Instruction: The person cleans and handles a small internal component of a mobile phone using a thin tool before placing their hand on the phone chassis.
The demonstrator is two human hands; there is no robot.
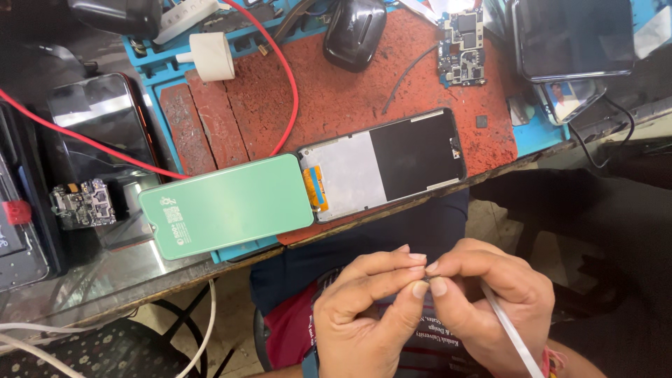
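A thin white plastic-looking stick (509,329) slants from the pinched fingertips down towards the lower right, held in the air below the worktop's near edge.

Workbench (105,294) with worn glass-like top, edge running diagonally across view. Blue tray-style repair station (164,70) on it, covered by scuffed red-brown mat (336,91). Red cable (283,63) looping across mat. Dark patterned floor (91,353) below bench at lower left, white cords (204,329) hanging down over it. Bright, even lighting, soft glare on bench surface. Dark shadowed area at right past the bench edge.
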